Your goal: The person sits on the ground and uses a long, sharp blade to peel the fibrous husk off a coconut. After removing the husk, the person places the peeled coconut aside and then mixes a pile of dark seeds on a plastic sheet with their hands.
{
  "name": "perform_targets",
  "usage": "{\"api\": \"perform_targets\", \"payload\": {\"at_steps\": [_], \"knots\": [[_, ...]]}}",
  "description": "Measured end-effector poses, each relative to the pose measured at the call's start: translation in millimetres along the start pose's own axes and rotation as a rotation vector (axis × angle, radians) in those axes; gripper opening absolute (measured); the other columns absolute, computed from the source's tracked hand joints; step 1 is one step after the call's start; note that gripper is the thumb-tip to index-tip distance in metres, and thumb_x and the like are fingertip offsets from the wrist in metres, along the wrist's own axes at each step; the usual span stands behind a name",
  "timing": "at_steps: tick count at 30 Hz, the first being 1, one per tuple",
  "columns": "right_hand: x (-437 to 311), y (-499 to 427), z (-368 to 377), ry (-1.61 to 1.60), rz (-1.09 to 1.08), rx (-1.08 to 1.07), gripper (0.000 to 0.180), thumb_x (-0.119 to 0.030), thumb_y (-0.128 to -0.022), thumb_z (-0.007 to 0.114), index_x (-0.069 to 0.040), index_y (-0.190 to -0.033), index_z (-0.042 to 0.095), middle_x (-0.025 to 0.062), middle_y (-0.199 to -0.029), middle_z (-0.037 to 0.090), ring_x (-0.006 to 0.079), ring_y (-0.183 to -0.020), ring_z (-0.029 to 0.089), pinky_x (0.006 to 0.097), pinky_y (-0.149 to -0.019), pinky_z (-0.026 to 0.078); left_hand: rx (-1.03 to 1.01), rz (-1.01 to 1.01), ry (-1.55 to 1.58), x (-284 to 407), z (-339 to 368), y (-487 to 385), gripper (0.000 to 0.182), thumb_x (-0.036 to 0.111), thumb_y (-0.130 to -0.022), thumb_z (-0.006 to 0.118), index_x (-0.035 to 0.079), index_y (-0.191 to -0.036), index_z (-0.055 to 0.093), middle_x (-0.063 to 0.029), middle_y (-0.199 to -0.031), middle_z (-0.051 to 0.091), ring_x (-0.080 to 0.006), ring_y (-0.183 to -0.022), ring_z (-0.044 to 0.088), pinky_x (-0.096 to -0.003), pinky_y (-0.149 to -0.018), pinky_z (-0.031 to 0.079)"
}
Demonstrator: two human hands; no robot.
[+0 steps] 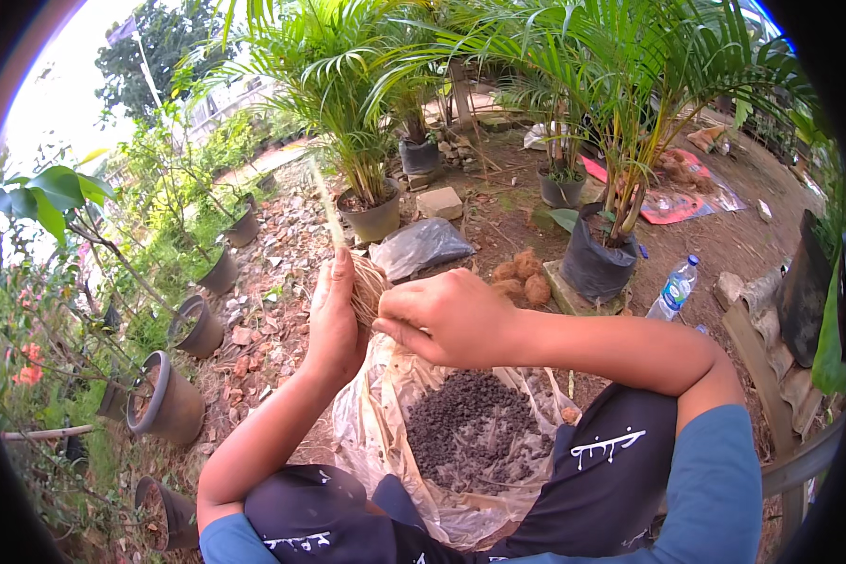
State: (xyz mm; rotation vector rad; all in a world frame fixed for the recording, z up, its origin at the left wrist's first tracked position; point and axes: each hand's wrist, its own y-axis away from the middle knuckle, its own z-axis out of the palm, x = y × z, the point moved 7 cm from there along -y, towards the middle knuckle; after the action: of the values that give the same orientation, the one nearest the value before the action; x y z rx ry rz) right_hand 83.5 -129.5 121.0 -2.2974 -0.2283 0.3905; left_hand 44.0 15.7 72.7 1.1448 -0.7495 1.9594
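A ball of brown fibre or cord (pixel 368 285) rests in my left hand (pixel 335 310), its palm turned inward and its fingers pointing up. A pale green, blurred strand (pixel 326 204) rises above the left fingertips. My right hand (pixel 440 317) touches the ball's right side, thumb and fingers bent together; whether they pinch a strand cannot be told. Below both hands, between the knees, an opened whitish plastic sack (pixel 388 430) holds dark crumbly soil (pixel 472 430). Several brown fibrous balls (pixel 527 264) lie on the ground beyond the right hand.
A black bag (pixel 599 264) holds a palm near a water bottle (pixel 677 287). A plastic bag (pixel 423 247) lies ahead, beside a potted palm (pixel 372 215) and a stone block (pixel 440 203). Fibre lies on a red sheet (pixel 666 208). Pots (pixel 173 405) line the left side.
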Motion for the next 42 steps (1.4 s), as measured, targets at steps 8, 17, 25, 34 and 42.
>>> {"api": "perform_targets", "payload": {"at_steps": [8,17,25,34,42], "knots": [[13.4,-3.3,-13.3,-0.051,0.101,0.029,0.019,-0.026,-0.093,0.066,-0.007,-0.089,0.066,0.0087,-0.081,0.067,0.0327,-0.072,0.067,0.0441,-0.064,0.051,-0.179,-0.120,-0.049,-5.8,15.9,8.5,0.050,0.046,-0.110,0.037,0.006,-0.138,0.044,-0.0116,-0.120,0.059,-0.0205,-0.108,0.063,-0.0363,-0.093,0.054],[9.0,-3.8,-20.5,0.117,-0.080,0.115,0.019,-0.028,-0.092,0.070,-0.010,-0.087,0.066,0.0051,-0.082,0.067,0.0284,-0.073,0.067,0.0417,-0.062,0.051,-0.271,0.048,-0.436,-5.2,15.1,-1.6,0.051,0.053,-0.108,0.038,0.006,-0.119,0.053,-0.0033,-0.104,0.057,-0.0092,-0.093,0.056,-0.0281,-0.082,0.051],[20.0,2.8,-15.4,0.128,0.001,0.109,0.019,-0.027,-0.089,0.072,-0.009,-0.086,0.065,0.0055,-0.082,0.066,0.0279,-0.076,0.067,0.0409,-0.064,0.052,-0.305,0.101,-0.543,-27.9,5.8,-12.0,0.055,0.051,-0.108,0.039,0.002,-0.133,0.050,-0.0087,-0.118,0.058,-0.0146,-0.110,0.055,-0.0315,-0.096,0.047],[33.2,13.0,-23.9,-0.145,0.375,0.082,0.020,-0.022,-0.093,0.072,-0.003,-0.091,0.070,0.0079,-0.079,0.067,0.0194,-0.065,0.064,0.0342,-0.062,0.050,-0.595,0.497,-0.700,18.6,31.1,18.3,0.096,0.024,-0.084,0.068,-0.003,-0.159,0.014,-0.0276,-0.155,0.031,-0.0364,-0.148,0.028,-0.0428,-0.122,0.021],[34.0,20.0,-18.5,-0.401,0.575,0.045,0.024,-0.023,-0.096,0.070,0.001,-0.094,0.073,0.0061,-0.076,0.071,0.0081,-0.065,0.060,0.0291,-0.061,0.048,-0.383,0.549,-1.056,24.6,35.4,21.7,0.087,0.026,-0.086,0.073,-0.005,-0.153,0.027,-0.0306,-0.147,0.043,-0.0415,-0.140,0.040,-0.0461,-0.118,0.030]]}}
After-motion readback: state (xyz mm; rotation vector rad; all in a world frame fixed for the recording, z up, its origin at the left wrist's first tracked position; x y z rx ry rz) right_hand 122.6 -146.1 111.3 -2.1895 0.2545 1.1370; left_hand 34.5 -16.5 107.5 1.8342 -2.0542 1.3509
